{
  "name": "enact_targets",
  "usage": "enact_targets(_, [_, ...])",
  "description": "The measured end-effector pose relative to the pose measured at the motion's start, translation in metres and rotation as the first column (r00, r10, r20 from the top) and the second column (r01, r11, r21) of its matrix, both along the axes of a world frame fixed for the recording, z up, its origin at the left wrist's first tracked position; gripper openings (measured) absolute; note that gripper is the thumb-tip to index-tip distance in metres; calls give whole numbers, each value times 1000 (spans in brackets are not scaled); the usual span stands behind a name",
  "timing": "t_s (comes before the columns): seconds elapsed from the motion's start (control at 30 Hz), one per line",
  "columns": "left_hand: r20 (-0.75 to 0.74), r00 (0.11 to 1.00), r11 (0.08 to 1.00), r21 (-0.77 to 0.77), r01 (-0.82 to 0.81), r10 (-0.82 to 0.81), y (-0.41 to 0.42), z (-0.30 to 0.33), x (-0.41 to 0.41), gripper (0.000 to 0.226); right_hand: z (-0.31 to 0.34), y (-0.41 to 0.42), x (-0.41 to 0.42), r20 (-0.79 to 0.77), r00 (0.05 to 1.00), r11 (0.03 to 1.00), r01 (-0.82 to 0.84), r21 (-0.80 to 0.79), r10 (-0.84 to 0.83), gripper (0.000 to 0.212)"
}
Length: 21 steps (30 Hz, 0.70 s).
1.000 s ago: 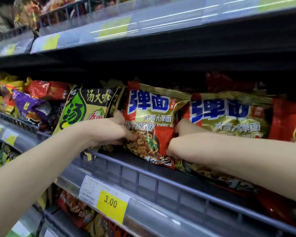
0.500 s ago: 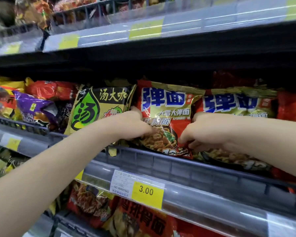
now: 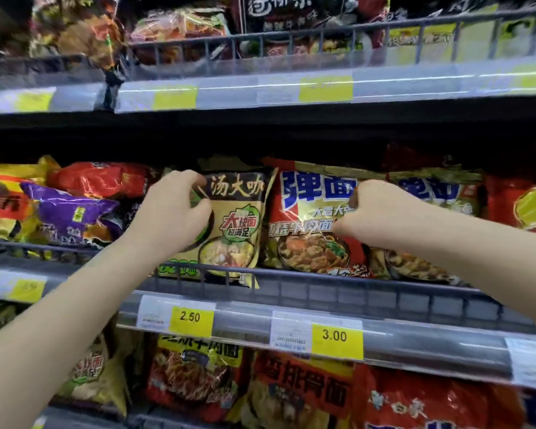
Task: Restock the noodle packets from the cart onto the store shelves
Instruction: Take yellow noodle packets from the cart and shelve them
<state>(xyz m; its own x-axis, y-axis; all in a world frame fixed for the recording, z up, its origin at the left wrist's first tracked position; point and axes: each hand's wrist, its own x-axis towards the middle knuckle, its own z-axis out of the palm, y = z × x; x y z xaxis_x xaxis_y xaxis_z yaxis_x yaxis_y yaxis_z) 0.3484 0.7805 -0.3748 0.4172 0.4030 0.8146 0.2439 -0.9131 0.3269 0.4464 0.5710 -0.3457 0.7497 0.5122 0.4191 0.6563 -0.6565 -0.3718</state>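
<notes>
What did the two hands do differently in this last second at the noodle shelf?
Both rose from the packets' lower edges. The left hand now rests on the black-and-gold packet; the right hand pinches the red-and-gold packet near its top. The packets stayed behind the shelf rail.

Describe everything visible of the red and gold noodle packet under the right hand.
The red and gold noodle packet is a glossy plastic pillow bag with big blue characters on white above a pictured bowl of noodles. It stands upright, slightly tilted, on the middle shelf behind the wire rail. The right hand pinches its upper right front; a black and gold packet overlaps its left edge.
</notes>
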Motion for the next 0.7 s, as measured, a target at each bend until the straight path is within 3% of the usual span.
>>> enact_targets(0.13, [-144, 990, 995, -96, 2, -16, 23, -4, -3, 42, -9, 24, -16, -15, 996, 996, -89, 6, 89, 45])
enact_targets(0.23, [-135, 991, 991, -136, -4, -15, 30, -2, -8, 37, -18, 49, -22, -79, 983, 986, -166, 13, 167, 49])
enact_targets(0.33, [-246, 969, 976, -199, -84, 33, 35, 2, -16, 32, -25, 75, -24, -167, 960, 974, -217, 57, 224, 48])
enact_targets(0.47, [-378, 926, 948, -298, -116, -5, 45, 0, -23, 59, -25, 95, -26, -263, 943, 978, -190, 81, 205, 30])
enact_targets(0.7, [-457, 873, 913, -407, -36, -170, 58, -2, -20, 105, -24, 106, -25, -266, 952, 988, -152, 24, 153, 38])
